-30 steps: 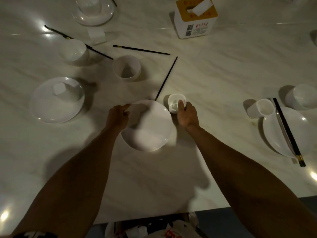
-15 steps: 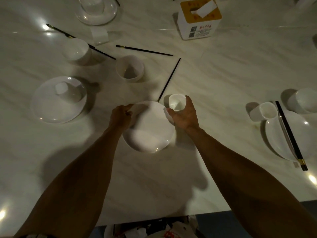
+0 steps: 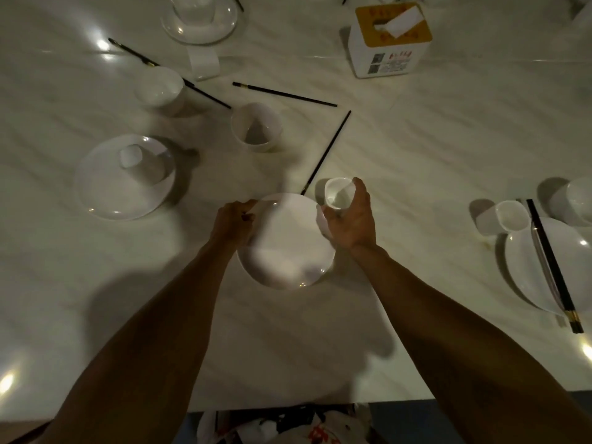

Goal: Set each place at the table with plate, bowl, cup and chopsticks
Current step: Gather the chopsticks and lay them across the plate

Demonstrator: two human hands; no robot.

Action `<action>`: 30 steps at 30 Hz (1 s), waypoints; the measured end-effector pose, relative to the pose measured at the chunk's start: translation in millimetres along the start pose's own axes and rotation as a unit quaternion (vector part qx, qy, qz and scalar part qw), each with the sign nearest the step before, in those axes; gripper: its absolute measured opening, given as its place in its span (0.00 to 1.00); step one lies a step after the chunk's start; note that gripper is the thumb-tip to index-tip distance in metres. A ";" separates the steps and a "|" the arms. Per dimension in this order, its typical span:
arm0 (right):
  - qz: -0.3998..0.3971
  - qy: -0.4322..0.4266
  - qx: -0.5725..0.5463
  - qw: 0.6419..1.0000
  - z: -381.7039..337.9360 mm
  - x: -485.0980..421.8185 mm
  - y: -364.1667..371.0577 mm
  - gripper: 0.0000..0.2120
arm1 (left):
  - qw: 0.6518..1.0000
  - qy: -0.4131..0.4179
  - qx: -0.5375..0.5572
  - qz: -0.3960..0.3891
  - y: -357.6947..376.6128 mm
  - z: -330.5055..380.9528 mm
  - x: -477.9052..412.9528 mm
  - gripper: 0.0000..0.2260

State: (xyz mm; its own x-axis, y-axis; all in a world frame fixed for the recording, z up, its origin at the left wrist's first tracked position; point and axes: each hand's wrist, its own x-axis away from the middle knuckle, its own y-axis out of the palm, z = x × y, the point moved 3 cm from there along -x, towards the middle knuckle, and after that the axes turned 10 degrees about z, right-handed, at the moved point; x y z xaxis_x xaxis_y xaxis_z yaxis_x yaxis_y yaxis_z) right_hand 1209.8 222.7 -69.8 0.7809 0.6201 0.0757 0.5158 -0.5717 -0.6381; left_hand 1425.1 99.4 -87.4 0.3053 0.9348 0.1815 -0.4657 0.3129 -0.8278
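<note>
Placement of the cup (image 3: 338,193) is the step in hand at the near place. The right hand (image 3: 350,219) grips it, thumb on the near side and fingers (image 3: 360,187) curled round the far side, mouth upward. The cup sits just beyond the far right rim of the plate (image 3: 288,248). Whether its base is on the table (image 3: 416,149) or just off it cannot be told from here. The left hand (image 3: 232,221) holds the plate's far left rim in a pinch, its other fingers curled in.

The finished place (image 3: 544,264) to the right offers a pattern: cup touching the plate's far left edge, bowl at the far right, chopsticks laid across the plate. By that pattern this cup belongs on the other side of the plate. To do the step well, I judge the cup should travel upright and low and come down flat beside the rim without knocking it. The left hand should steady the plate until the cup is released.

Outstanding items lie within reach. An upright bowl (image 3: 256,126) stands beyond the plate. One chopstick (image 3: 326,152) ends at the plate's far rim, and a second chopstick (image 3: 283,94) lies further off. Both should be paired before laying.
</note>
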 end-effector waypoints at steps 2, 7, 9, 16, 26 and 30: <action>-0.008 -0.013 0.010 1.000 2.1 0.6 -1.6 0.40 | 1.000 -0.001 0.005 -0.004 1.3 -1.1 2.3 0.19; -0.006 -0.014 0.003 1.000 10.5 11.8 -6.1 0.40 | 1.000 0.001 0.010 -0.001 5.7 -1.6 15.4 0.19; 0.002 -0.016 0.003 1.000 13.0 18.4 -9.0 0.40 | 1.000 0.003 0.016 0.012 8.0 -2.1 20.7 0.19; -0.001 -0.001 0.000 1.000 8.6 28.1 -13.4 0.41 | 0.999 0.027 -0.008 0.016 8.4 4.2 18.8 0.19; 0.010 -0.002 -0.003 1.000 5.3 29.9 -14.5 0.47 | 0.999 0.020 0.022 0.030 5.3 12.9 22.7 0.20; 0.067 -0.029 -0.018 0.997 -12.9 17.8 -20.5 0.48 | 0.995 -0.039 0.088 0.023 -4.7 11.8 15.3 0.20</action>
State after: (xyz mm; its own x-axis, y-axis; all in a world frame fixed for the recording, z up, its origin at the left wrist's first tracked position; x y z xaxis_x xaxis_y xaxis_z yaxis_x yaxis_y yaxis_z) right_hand 1217.7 238.5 -45.4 0.8223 0.5666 -0.0537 0.4216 -0.6698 -0.6112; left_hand 1422.2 114.2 -74.5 0.2180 0.9568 0.1922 -0.6177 0.2877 -0.7319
